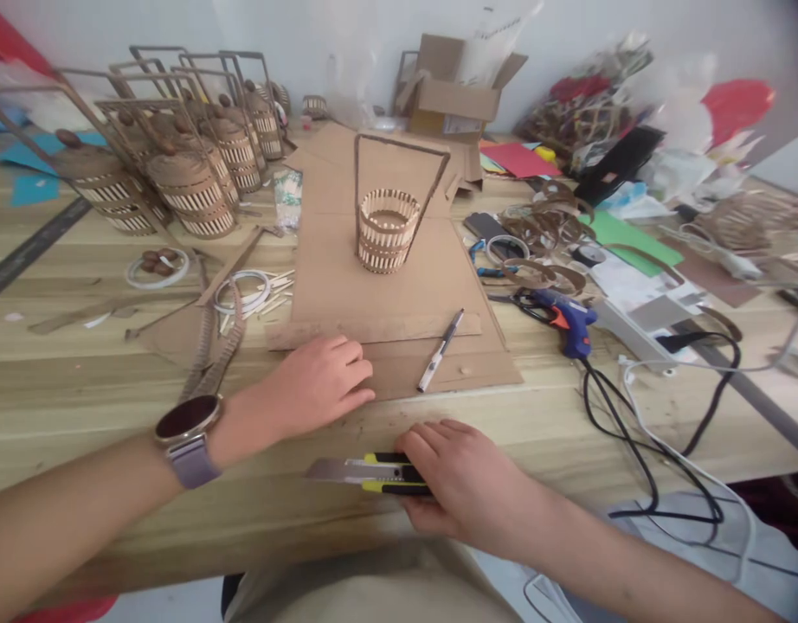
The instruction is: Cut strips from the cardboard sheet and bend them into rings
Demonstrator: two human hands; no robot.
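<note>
My right hand [464,472] is wrapped around a black and yellow utility knife [379,474], close to the table's front edge. The long blade is out and points left. My left hand [321,381], with a watch on its wrist, rests palm down at the near left edge of a cardboard sheet [337,298]. Its fingers are loosely bent and apart from the thumb, with nothing seen in them. Just beyond it lies a cardboard strip [412,327]. A pen [440,350] lies to its right. Farther back stands a small slatted basket [387,232] with a tall brown handle.
Several lidded slatted baskets [191,190] stand at the back left. White rings [243,292] and thin sticks lie nearer. To the right are a blue glue gun [568,320] with black cables, a power strip [646,320], and curled brown strips [548,225]. An opened box [460,99] is behind.
</note>
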